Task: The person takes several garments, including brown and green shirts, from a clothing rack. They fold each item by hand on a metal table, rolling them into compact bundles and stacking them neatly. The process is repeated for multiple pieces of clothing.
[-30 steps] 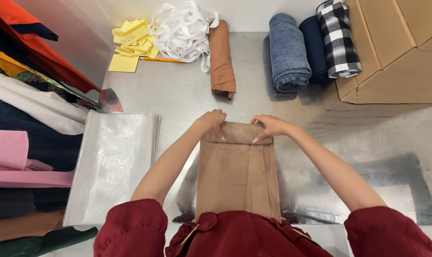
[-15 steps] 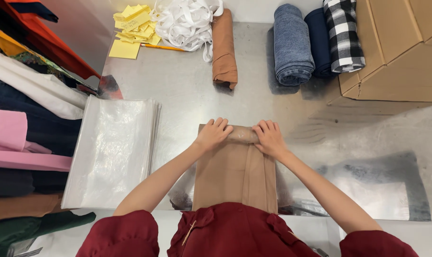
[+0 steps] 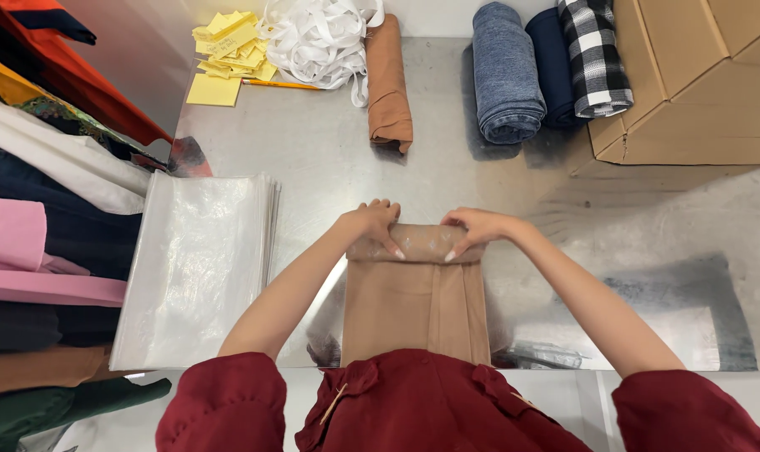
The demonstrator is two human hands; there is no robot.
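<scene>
Tan cloth [image 3: 415, 311]: lies flat on the metal table [image 3: 329, 159] just in front of the person, far end turned into a short roll [image 3: 415, 243]; near end runs under the red top [image 3: 447, 406]; left hand [image 3: 373, 224] curled over the roll's left part, fingers gripping it; right hand [image 3: 479, 228] curled over the right part, gripping likewise; clear bags [image 3: 197, 266] stacked just left; folded clothes [image 3: 36, 209] piled at the left edge; far side: yellow notes [image 3: 227, 50], white ribbon [image 3: 319, 35], brown roll [image 3: 388, 79], blue roll [image 3: 504, 75], navy roll [image 3: 554, 67], checked roll [image 3: 596, 54]; cardboard box [image 3: 706, 84] far right.
</scene>
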